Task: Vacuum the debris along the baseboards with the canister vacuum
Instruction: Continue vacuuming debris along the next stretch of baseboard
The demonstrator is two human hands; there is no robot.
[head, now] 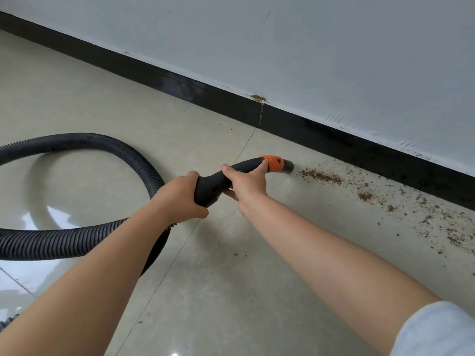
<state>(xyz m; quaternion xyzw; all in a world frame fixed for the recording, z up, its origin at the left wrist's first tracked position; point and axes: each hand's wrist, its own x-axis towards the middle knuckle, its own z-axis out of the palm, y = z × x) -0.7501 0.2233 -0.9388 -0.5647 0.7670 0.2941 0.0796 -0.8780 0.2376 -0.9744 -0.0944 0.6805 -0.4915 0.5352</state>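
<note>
A black vacuum handle (213,183) with an orange collar (273,162) ends in a short dark nozzle (288,167) that sits low over the beige tiled floor. My left hand (180,197) grips the rear of the handle. My right hand (248,182) grips it further forward, fingertips at the orange collar. Brown debris (321,177) lies just right of the nozzle mouth and spreads along the black baseboard (334,140) to the right. A small patch of debris (257,98) sits on the baseboard's top edge. The canister is out of view.
The black ribbed hose (77,240) loops across the floor on the left and runs off the left edge. A white wall (308,47) rises above the baseboard. Glossy floor tiles (231,291) stretch below my arms.
</note>
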